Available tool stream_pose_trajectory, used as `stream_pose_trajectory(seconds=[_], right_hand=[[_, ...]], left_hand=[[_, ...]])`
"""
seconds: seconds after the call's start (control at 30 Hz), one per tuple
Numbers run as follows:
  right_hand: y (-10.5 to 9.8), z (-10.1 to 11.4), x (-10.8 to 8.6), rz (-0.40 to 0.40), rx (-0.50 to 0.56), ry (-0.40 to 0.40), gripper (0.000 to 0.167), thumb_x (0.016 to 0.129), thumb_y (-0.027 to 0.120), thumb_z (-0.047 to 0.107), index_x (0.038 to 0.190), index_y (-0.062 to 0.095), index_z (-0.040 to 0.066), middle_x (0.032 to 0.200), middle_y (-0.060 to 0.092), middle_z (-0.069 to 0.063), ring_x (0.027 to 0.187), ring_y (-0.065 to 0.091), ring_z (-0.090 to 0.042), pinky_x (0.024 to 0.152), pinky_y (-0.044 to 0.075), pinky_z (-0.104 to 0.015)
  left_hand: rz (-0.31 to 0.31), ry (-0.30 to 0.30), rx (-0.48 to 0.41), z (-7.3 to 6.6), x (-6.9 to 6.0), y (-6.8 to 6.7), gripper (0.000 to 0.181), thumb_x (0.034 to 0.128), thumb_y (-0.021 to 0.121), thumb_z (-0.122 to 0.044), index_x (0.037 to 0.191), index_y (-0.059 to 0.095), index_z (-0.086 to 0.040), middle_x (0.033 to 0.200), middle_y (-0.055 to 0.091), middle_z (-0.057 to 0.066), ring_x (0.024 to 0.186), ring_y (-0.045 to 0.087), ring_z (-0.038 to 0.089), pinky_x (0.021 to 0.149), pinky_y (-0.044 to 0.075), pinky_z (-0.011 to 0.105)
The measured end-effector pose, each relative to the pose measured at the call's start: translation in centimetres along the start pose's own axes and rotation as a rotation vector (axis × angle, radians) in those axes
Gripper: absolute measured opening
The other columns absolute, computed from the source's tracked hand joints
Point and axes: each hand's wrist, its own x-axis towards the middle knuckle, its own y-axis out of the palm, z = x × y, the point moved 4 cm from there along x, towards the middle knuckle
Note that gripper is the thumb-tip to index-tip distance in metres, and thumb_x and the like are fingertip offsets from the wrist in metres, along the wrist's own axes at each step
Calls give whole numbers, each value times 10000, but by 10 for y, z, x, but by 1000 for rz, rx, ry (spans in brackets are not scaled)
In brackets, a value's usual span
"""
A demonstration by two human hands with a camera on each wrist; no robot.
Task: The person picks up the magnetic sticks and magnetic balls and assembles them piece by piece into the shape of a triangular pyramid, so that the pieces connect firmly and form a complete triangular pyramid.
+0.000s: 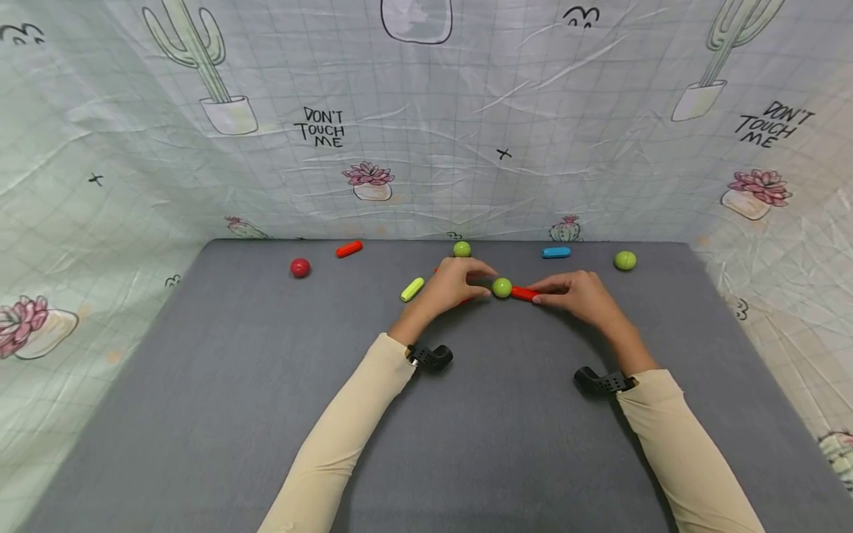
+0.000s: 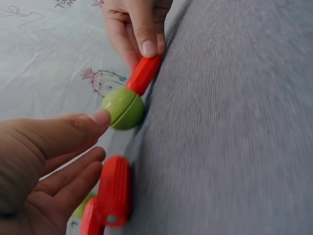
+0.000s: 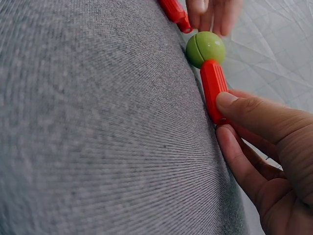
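My right hand (image 1: 578,295) pinches a short red ribbed rod (image 3: 212,90) between thumb and fingers. A green ball (image 1: 502,288) with a seam around it sits at the rod's far end, touching it. Beside the ball is my left hand (image 1: 455,285), fingers and thumb spread apart with nothing gripped between them. In the left wrist view its thumb tip overlaps the ball's edge; whether it touches I cannot tell. Below the left fingers lies another red rod (image 2: 115,191), with one more red piece (image 2: 90,220) partly hidden behind it.
Toward the back of the grey table (image 1: 266,385) lie a red ball (image 1: 300,268), a red rod (image 1: 349,249), a yellow-green rod (image 1: 412,289), a green ball (image 1: 462,249), a blue rod (image 1: 556,252) and another green ball (image 1: 625,260). A patterned cloth (image 1: 433,111) hangs behind.
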Motion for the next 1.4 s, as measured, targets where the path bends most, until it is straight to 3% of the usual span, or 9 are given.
stream_pose_trajectory(seconds=[0.3, 0.53, 0.67, 1.0, 1.4], right_hand=[[-3, -2, -1, 21, 15, 41, 273, 916, 784, 308, 1143, 802, 157, 1047, 780, -57, 895, 681, -181, 715, 497, -283], [-4, -4, 0, 28, 28, 56, 284, 915, 783, 326, 1142, 802, 156, 1053, 779, -61, 872, 674, -164, 706, 491, -275], [-3, -6, -2, 44, 34, 74, 294, 919, 778, 338, 1154, 798, 163, 1068, 777, -58, 923, 682, -188, 750, 505, -310], [1, -7, -1, 44, 46, 79, 297, 914, 780, 348, 1152, 800, 170, 1064, 778, -49, 930, 672, -178, 752, 496, -295], [2, -7, 3, 39, 51, 70, 269, 902, 798, 320, 1131, 807, 179, 1041, 782, -27, 881, 643, -129, 722, 476, -268]], left_hand=[[-4, -48, 24, 11, -20, -15, 381, 854, 840, -138, 1222, 747, -99, 1188, 735, 56, 1085, 692, 197, 919, 551, 290], [-46, -89, -77, 12, -33, -21, 375, 830, 855, -112, 1185, 750, -57, 1166, 736, 81, 1042, 714, 219, 875, 573, 276], [-76, -130, -94, 12, -40, -17, 351, 803, 872, -88, 1132, 758, -39, 1090, 758, 97, 988, 731, 200, 846, 575, 250], [-144, -164, -81, 17, -43, -12, 321, 771, 890, -62, 1066, 773, -15, 1019, 768, 105, 895, 743, 200, 781, 583, 229], [-174, -163, -60, 13, -46, -13, 180, 835, 840, -57, 1007, 792, -40, 967, 770, 102, 865, 746, 196, 765, 591, 255]])
